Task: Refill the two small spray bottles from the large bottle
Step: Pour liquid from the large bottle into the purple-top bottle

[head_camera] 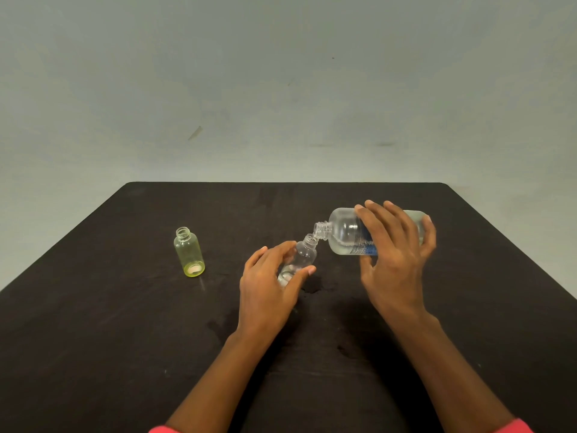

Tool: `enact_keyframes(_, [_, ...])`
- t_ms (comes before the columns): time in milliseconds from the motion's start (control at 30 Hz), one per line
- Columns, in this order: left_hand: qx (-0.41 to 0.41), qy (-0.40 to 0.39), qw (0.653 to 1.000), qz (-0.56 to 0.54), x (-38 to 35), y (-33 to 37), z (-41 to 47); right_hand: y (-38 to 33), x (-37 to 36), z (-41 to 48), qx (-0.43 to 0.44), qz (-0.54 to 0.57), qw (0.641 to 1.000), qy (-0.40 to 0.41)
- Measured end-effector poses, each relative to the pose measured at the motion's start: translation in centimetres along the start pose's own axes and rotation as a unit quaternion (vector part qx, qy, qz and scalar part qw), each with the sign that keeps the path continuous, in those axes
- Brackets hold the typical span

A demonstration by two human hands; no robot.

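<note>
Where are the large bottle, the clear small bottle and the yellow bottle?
large bottle (344,231): head view, on its clear shoulder.
clear small bottle (306,255): head view, on its body below the neck.
yellow bottle (189,253): head view, on its middle.

We see a plain pale grey-green wall (281,73) filling the upper half, matte and evenly lit, with no hard shadows. We note a short diagonal scuff (195,132) left of centre, a tiny dark speck (333,58) higher up, and a faint dark smudge (384,144) low on the right. Below is a black table (109,339) with rounded far corners; whether its far edge touches the wall, we cannot tell. The top is matte with faint streaks. We mark darker blotches (349,351) around the middle of the top.
</note>
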State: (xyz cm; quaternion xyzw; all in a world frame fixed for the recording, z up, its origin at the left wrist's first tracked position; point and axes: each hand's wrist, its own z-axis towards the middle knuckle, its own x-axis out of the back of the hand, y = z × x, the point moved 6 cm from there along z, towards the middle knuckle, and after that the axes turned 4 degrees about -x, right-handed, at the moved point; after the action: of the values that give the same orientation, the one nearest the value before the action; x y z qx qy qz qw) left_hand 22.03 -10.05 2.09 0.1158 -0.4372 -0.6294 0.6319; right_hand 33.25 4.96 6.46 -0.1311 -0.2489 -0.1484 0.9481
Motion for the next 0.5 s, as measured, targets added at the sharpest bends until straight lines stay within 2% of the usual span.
enact_keyframes(500, [0.002, 0.003, 1.000, -0.002, 0.08, -0.01, -0.02, 0.00, 0.04, 0.05, 0.001, -0.007, 1.000, 0.002])
